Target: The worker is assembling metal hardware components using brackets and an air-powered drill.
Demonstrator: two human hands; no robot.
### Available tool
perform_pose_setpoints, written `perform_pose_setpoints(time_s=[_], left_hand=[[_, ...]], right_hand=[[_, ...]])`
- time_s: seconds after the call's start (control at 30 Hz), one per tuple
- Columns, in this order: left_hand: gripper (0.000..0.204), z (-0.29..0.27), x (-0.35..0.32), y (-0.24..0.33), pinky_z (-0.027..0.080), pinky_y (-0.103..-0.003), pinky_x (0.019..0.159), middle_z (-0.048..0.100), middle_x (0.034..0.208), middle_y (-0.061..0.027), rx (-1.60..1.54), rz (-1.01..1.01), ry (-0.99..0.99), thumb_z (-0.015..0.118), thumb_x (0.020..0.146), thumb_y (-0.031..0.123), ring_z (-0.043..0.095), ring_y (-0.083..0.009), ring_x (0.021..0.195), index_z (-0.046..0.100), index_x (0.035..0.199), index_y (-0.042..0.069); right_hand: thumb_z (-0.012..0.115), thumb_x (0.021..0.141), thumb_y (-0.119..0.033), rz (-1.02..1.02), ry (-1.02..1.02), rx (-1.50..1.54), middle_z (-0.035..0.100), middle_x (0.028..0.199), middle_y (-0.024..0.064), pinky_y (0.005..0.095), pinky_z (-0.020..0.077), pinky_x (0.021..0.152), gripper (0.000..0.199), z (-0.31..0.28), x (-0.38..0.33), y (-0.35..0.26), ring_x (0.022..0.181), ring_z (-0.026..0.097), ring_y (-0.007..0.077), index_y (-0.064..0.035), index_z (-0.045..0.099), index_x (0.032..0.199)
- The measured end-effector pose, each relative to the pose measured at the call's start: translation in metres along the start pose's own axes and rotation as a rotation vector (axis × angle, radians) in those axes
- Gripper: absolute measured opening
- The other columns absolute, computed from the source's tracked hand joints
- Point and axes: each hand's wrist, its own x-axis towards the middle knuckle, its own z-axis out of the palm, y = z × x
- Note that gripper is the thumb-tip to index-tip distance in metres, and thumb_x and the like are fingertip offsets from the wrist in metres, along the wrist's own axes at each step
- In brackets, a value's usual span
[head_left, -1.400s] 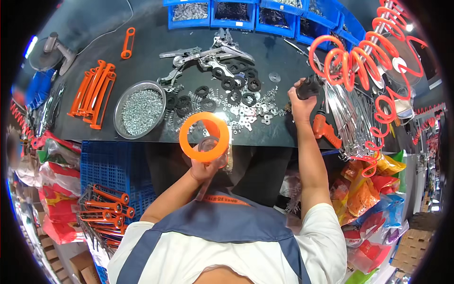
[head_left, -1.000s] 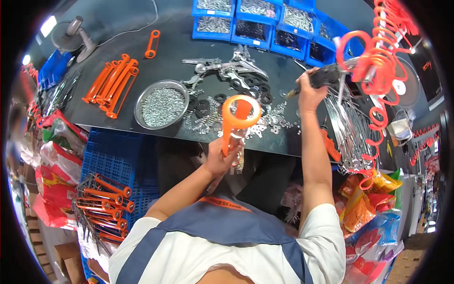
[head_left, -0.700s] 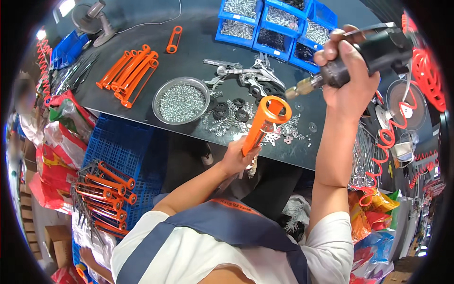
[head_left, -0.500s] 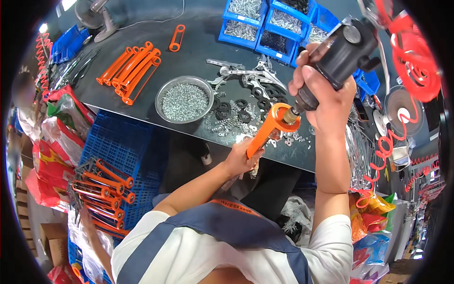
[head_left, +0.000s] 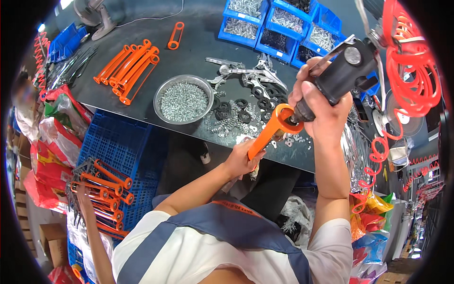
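Observation:
My left hand grips the lower end of an orange plastic handle with a ring-shaped head, holding it tilted above the table's front edge. My right hand is closed around a black pneumatic screwdriver, and the tool's tip sits inside the ring. A coiled orange air hose hangs at the right behind the tool. Just beyond the hands, black washers and small metal parts lie scattered on the dark table.
A round metal bowl of screws stands mid-table. Several orange handles lie at the left, and blue bins of hardware line the back. A blue crate with finished orange pieces sits at lower left. A fan stands far left.
My right hand took the black screwdriver from the right, raised it and brought its tip down into the ring. My left hand tilted the orange handle from face-on to slanted.

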Motion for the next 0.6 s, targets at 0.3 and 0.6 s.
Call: perform_pose_setpoints(time_s=[0.3,0.6], left_hand=[[0.01,-0.003,0.004,0.003,0.048,-0.027,0.056,0.06,0.073,-0.0067,0.145,0.217,0.001,0.057,0.088,0.008,0.061,-0.0148,0.061,0.058,0.093,-0.001],[0.007,-0.002,0.003,0.007,0.048,-0.025,0.055,0.062,0.072,-0.0064,0.091,0.114,0.008,0.058,0.086,0.002,0.06,-0.0115,0.059,0.058,0.092,-0.002]], right_hand=[[0.055,0.079,0.005,0.027,-0.062,-0.055,0.055,0.09,0.0129,0.0294,0.0489,0.055,0.023,0.004,0.0,0.001,0.066,0.057,0.016,0.0024,0.047,0.1],[0.053,0.081,0.003,-0.145,0.166,0.193,0.056,0.091,0.0128,0.0298,0.0455,0.059,0.022,-0.022,0.019,-0.018,0.076,0.053,0.0143,0.0039,0.051,0.103]])
